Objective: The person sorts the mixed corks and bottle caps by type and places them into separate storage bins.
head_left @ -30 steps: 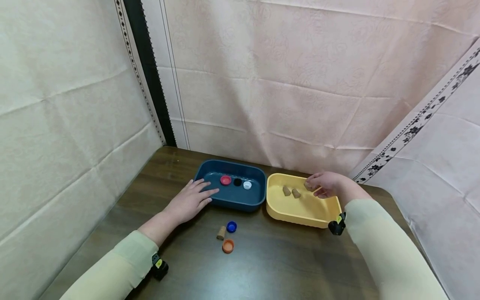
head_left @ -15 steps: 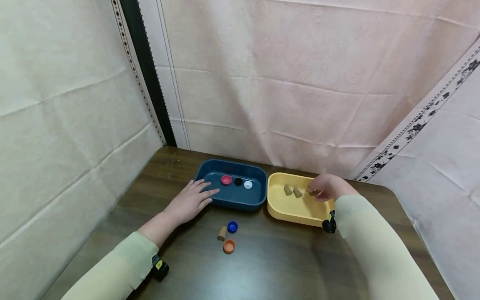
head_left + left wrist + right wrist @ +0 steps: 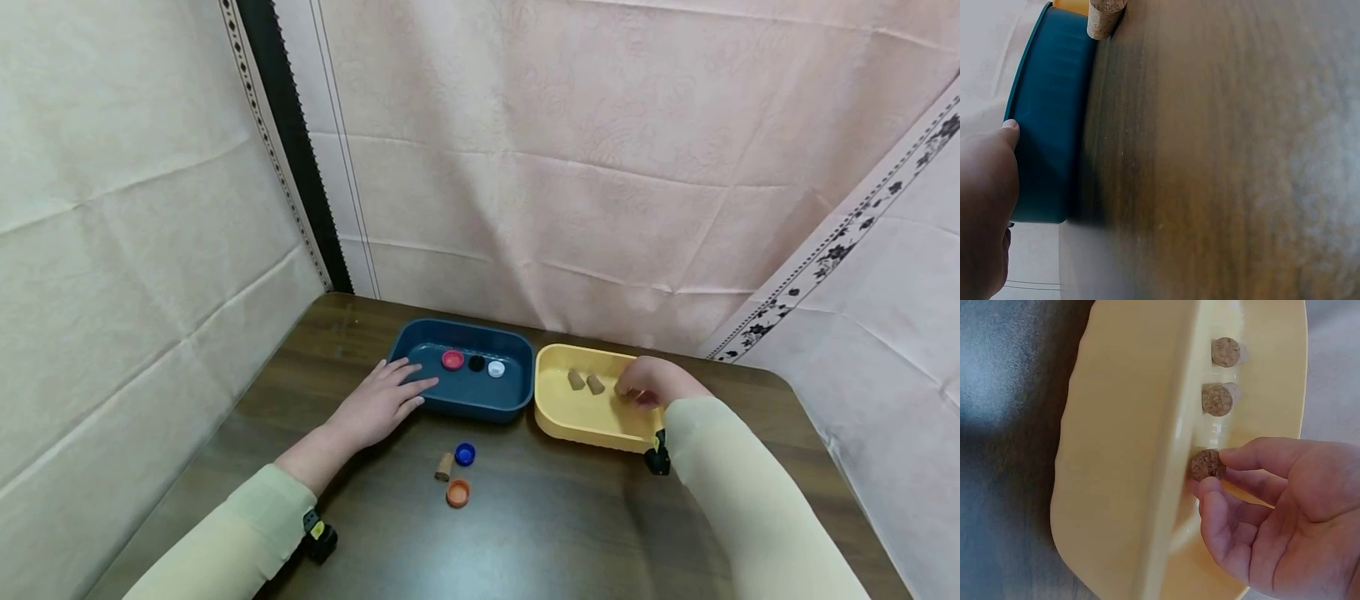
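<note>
My right hand (image 3: 1291,519) is inside the yellow tray (image 3: 570,412), pinching a cork stopper (image 3: 1207,465) between thumb and fingers. In the head view that cork is hidden by the hand. Beside it in the tray stand two more corks, one (image 3: 1217,400) nearer and one (image 3: 1225,352) farther along, in a row. My left hand (image 3: 378,404) rests over the left end of the dark blue tray (image 3: 468,393), fingers spread and straight. Its thumb touches the rim in the left wrist view. Within the blue tray lie a red cap (image 3: 452,359), a black cap (image 3: 476,363) and a white cap (image 3: 496,369).
On the wooden table (image 3: 540,517) in front of the trays lie a blue cap (image 3: 465,453), a cork (image 3: 444,467) on its side and an orange cap (image 3: 458,493). The trays stand side by side. A pale cloth (image 3: 525,208) hangs behind them.
My right hand has lowered the cork into the yellow tray, next to the two others, and moved slightly left. My left hand has stayed on the blue tray.
</note>
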`<state>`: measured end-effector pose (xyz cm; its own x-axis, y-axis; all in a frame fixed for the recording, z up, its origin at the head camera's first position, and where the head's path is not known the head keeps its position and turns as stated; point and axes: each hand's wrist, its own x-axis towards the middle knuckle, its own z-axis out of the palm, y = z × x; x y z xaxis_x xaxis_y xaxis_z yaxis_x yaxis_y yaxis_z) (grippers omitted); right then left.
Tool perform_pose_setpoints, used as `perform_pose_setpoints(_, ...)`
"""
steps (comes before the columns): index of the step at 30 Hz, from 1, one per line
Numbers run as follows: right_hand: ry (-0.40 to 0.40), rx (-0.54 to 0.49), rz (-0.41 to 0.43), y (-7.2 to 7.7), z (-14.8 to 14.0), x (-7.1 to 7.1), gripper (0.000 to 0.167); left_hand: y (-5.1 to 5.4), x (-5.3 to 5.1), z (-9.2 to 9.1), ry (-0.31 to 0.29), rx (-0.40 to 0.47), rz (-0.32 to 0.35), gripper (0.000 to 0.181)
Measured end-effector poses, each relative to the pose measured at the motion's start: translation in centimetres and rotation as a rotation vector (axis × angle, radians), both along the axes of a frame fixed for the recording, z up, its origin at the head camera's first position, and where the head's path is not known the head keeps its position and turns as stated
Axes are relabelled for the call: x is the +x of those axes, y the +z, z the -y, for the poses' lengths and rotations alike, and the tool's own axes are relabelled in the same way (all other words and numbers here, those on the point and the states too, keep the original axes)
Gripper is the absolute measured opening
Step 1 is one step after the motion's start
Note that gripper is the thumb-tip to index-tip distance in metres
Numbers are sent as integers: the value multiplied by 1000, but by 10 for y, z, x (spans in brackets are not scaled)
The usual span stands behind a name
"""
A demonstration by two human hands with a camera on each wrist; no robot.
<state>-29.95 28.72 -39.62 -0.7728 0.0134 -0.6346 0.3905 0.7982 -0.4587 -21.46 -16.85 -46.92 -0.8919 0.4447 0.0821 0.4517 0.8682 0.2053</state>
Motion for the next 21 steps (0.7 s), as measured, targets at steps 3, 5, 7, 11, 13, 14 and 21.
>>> perform_pose_setpoints(3, 24, 24, -9, 0, 0, 1, 12, 0, 0, 0, 4, -4, 3, 46)
perform_pose_setpoints(5, 28, 43, -13, -1, 2, 2, 12, 0, 0, 0, 4, 0, 5, 46)
perform_pose_setpoints(7, 58, 57, -19, -2, 2, 2, 13, 0, 0, 0, 5, -4, 7, 47)
perform_pose_setpoints(11, 69, 72, -27, -2, 3, 3, 14, 1, 0, -1, 4, -4, 9, 47)
perform_pose_setpoints(13, 70, 75, -30, -2, 2, 3, 15, 1, 0, -1, 2, -3, 7, 47)
perform_pose_setpoints(14, 71, 77, -32, -2, 1, 2, 16, 2, 0, -1, 1, -2, 6, 46)
perform_pose_setpoints(21, 55, 78, -43, 3, -6, -3, 24, 2, 1, -1, 8, 0, 9, 46)
